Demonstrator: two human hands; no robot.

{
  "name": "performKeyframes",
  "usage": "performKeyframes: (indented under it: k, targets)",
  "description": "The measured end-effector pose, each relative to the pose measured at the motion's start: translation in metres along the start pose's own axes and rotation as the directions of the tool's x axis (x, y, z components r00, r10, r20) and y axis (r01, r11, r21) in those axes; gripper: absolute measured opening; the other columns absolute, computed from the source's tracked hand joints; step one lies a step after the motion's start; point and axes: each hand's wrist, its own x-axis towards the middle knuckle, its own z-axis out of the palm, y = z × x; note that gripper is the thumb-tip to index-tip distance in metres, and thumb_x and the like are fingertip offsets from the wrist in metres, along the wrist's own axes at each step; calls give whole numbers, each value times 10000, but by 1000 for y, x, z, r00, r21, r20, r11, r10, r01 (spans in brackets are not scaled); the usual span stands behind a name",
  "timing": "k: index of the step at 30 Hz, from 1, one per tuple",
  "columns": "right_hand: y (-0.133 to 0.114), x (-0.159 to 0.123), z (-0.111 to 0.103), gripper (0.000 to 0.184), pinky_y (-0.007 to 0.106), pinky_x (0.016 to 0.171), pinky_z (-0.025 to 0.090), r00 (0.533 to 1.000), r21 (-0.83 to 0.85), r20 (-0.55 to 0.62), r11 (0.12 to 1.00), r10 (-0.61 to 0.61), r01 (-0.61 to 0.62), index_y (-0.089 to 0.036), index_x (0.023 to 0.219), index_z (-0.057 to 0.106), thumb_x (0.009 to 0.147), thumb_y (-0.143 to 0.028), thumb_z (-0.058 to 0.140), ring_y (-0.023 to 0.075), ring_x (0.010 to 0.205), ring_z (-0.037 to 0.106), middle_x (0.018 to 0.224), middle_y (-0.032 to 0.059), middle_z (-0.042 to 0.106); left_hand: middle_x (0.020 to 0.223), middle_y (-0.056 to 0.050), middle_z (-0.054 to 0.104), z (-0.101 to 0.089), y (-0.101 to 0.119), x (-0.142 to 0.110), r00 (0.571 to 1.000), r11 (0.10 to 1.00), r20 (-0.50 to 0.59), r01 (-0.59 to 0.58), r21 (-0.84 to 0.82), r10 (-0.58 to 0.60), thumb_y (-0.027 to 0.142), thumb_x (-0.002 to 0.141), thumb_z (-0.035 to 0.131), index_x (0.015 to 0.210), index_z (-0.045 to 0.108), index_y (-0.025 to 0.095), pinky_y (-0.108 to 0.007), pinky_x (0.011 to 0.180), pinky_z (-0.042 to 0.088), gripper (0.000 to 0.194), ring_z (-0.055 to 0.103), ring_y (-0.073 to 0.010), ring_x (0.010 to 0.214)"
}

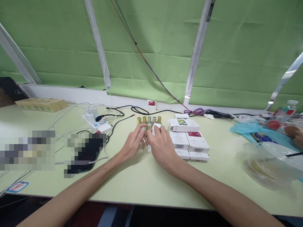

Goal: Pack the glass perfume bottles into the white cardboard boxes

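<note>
Both hands meet at the middle of the table, in front of a short row of small bottles with gold and silver caps [149, 119]. A small white box [150, 149] is in my right hand [163, 148], its fingers curled over it; parts of the box show above and below them. My left hand [134, 142] is on the left, its thumb and bent fingers drawn together close to the box. What lies between those fingertips is hidden. Just right of my right hand stands a stack of white boxes [195, 142] with flower pictures, one box [184, 125] lying on top.
A power strip [99, 125] with tangled cables and a black phone-like object [88, 156] lie left. A yellow slotted holder [42, 104] stands behind. At right are a lidded plastic cup [281, 154] in a clear bag and a blue plastic sheet [246, 128]. A small picture card [151, 105] leans at the back.
</note>
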Motion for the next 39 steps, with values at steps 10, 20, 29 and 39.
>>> performKeyframes:
  k: [10, 20, 29, 39]
  targets:
    - [30, 10, -8, 291, 367, 830, 419, 993, -92, 115, 995, 38, -27, -88, 1200, 631, 931, -193, 661, 300, 1025, 570, 1054, 189, 692, 1050, -153, 735, 6, -3, 1, 975, 997, 208, 79, 13, -80, 558, 1051, 254, 1429, 417, 231, -310, 538, 503, 526, 617, -173, 554]
    - [38, 27, -1, 206, 372, 852, 383, 992, -99, 113, 994, 48, -37, -98, 1095, 655, 889, -111, 643, 319, 1074, 558, 1040, 191, 732, 670, -39, 657, 7, -3, 2, 972, 979, 214, 57, 197, -100, 533, 1069, 206, 1429, 448, 176, -334, 675, 490, 561, 598, -206, 581]
    - [45, 41, 6, 270, 391, 860, 366, 994, -126, 94, 991, 59, -46, -97, 1109, 662, 840, -99, 671, 338, 1100, 559, 1045, 201, 749, 608, 17, 524, 9, 4, 1, 976, 973, 200, 33, 226, -79, 514, 1061, 257, 1273, 543, 182, -339, 702, 467, 487, 567, -207, 591]
    - [53, 56, 13, 343, 467, 976, 309, 989, -138, 107, 986, 105, -90, -110, 1149, 667, 807, -108, 685, 357, 1146, 558, 1035, 205, 756, 647, 29, 524, 9, 6, -1, 984, 958, 168, 9, 288, -60, 549, 1053, 284, 1266, 572, 192, -317, 707, 464, 505, 557, -190, 618]
